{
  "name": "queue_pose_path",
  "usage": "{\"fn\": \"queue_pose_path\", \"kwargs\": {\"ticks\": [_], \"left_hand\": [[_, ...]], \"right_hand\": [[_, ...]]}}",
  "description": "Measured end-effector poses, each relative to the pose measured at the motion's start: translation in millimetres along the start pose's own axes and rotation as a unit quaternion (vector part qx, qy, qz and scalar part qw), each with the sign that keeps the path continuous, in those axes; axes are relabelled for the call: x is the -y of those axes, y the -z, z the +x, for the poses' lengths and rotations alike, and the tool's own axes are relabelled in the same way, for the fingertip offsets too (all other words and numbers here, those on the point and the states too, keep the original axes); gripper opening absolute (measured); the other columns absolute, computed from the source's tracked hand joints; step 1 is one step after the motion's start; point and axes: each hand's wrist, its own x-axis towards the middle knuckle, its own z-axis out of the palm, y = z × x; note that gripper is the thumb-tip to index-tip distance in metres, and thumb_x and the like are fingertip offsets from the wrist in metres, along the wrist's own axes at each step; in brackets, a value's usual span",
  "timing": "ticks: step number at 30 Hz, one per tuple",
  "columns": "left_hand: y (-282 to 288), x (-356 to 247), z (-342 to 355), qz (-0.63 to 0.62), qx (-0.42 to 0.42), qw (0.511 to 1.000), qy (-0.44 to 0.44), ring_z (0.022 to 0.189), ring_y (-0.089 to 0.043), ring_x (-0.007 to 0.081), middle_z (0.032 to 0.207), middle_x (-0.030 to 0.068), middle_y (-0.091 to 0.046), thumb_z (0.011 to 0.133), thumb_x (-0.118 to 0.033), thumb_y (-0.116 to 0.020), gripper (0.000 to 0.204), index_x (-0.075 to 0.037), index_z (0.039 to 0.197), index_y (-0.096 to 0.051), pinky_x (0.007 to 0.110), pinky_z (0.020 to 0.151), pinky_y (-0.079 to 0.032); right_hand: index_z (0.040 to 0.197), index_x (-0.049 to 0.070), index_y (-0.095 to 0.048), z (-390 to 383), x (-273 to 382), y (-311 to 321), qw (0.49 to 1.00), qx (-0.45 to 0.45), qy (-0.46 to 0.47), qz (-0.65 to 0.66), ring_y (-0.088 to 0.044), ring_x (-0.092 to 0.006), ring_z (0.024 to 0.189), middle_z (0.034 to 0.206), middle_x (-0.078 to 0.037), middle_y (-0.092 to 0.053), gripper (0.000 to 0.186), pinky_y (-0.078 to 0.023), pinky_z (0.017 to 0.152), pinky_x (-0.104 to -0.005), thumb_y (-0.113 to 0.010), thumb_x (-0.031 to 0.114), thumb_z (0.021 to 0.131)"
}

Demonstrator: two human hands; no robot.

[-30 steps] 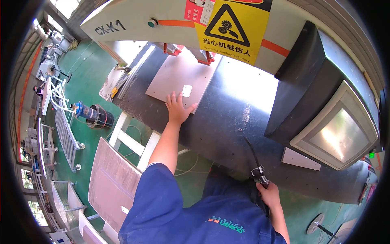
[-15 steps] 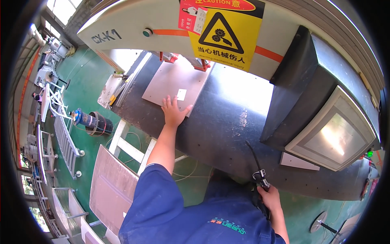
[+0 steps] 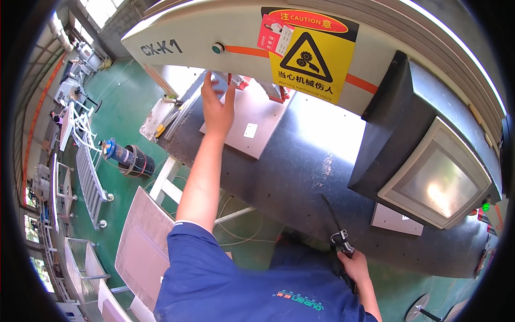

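Note:
My left hand [image 3: 219, 110] reaches to the far edge of the black machine table, its fingers apart and nothing seen in them. Close by are the red clamps [image 3: 240, 83] under the machine's beam, and whether a finger touches them I cannot tell. Beneath the clamps lies a flat brownish-pink panel [image 3: 268, 126] with a small white label [image 3: 250, 130], its left part hidden by my hand and forearm. Down at the near side, my right hand [image 3: 355, 266] grips an air blow gun [image 3: 343, 244], whose thin black nozzle points up over the table edge.
Overhead runs the machine's pale beam [image 3: 198, 53] with a yellow warning sign [image 3: 314, 64]. A control screen [image 3: 437, 174] juts out at the right, above a small panel [image 3: 397, 219]. Larger panels [image 3: 142, 236] stand at the left, near a black bucket [image 3: 140, 161] on the green floor.
My left hand has lifted off the panel's near edge and moved farther away, toward the red clamps. The right hand keeps hold of the air blow gun. The view has shifted slightly.

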Motion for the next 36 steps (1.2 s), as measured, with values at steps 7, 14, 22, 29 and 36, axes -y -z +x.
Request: {"fn": "queue_pose_path", "kwargs": {"ticks": [7, 14, 22, 29, 36], "left_hand": [[-7, -6, 41, 0.095, 0.043, 0.987, -0.124, 0.098, -0.055, 0.0301, 0.116, 0.0191, -0.052, 0.082, -0.013, -0.064, 0.068, -0.005, 0.143, -0.033, 0.037, 0.081, -0.048], [9, -9, 56, 0.058, 0.108, 0.992, 0.029, 0.086, -0.053, 0.0198, 0.11, 0.0128, -0.05, 0.081, -0.007, -0.062, 0.063, -0.009, 0.14, -0.042, 0.031, 0.077, -0.048], [-47, -32, -108, 0.016, 0.267, 0.963, 0.035, 0.08, -0.056, 0.0279, 0.09, 0.0144, -0.057, 0.089, -0.017, -0.058, 0.022, 0.0, 0.104, -0.055, 0.036, 0.074, -0.044], [-152, -197, -317, -0.125, 0.505, 0.842, -0.14, 0.113, -0.049, 0.0379, 0.116, 0.0205, -0.055, 0.083, -0.024, -0.066, 0.049, -0.002, 0.123, -0.047, 0.046, 0.099, -0.037], [-210, -256, -369, 0.121, 0.59, 0.761, -0.242, 0.138, -0.021, 0.0427, 0.149, 0.0237, -0.023, 0.083, -0.054, -0.058, 0.079, -0.009, 0.143, -0.032, 0.05, 0.112, -0.018]], "right_hand": [[0.082, -0.001, -0.063, -5, -2, 7, 0.999, -0.01, 0.001, 0.034, -0.066, -0.0271, 0.065, 0.065, -0.013, -0.065, 0.033, -0.049, 0.064, -0.037, -0.066, 0.032, 0.08], [0.081, -0.001, -0.062, -9, -15, 17, 0.995, -0.004, -0.025, 0.094, -0.064, -0.0211, 0.058, 0.062, -0.01, -0.064, 0.03, -0.048, 0.058, -0.034, -0.065, 0.029, 0.081], [0.08, 0.0, -0.061, -20, -60, 31, 0.976, -0.038, -0.071, 0.204, -0.059, -0.0142, 0.052, 0.058, -0.006, -0.06, 0.027, -0.046, 0.052, -0.0296, -0.064, 0.027, 0.083], [0.082, 0.002, -0.062, -39, -127, 44, 0.953, -0.127, -0.114, 0.249, -0.056, -0.0132, 0.049, 0.058, -0.004, -0.059, 0.029, -0.045, 0.051, -0.0291, -0.061, 0.03, 0.085], [0.068, 0.004, -0.055, -69, -207, 59, 0.914, -0.14, -0.187, 0.331, -0.048, -0.0108, 0.041, 0.052, -0.002, -0.054, 0.026, -0.038, 0.042, -0.0263, -0.062, 0.022, 0.086]]}}
